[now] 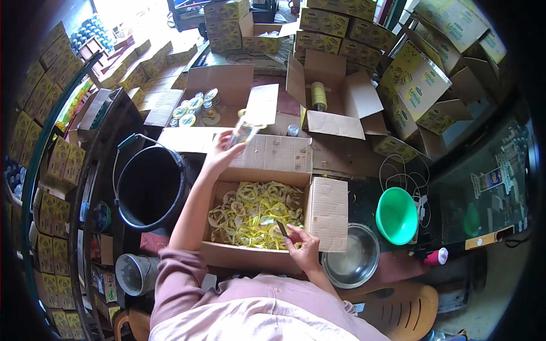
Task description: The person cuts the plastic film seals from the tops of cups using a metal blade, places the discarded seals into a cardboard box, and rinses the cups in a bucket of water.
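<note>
My left hand (223,154) is raised over the back flap of a cardboard box, its fingers closed on a clear plastic cup (244,134) that is smeared by motion. In my right hand (306,248) is a small dark-bladed knife (282,229), its blade pointing up and left over the box's front right corner. The open cardboard box (328,213) directly before me holds a heap of yellow and clear plastic trimmings (259,215). Beyond my left hand, another open box (219,79) contains several cups with yellow-and-white round tops (193,108).
A black bucket (149,187) stands left, with a grey bucket (136,274) nearer me. To the right are a steel bowl (351,256), a green basin (396,216) and white cables (421,196). A back-right open box (335,125) holds a yellow stack (318,95). Lemon-printed cartons (321,42) surround the workplace.
</note>
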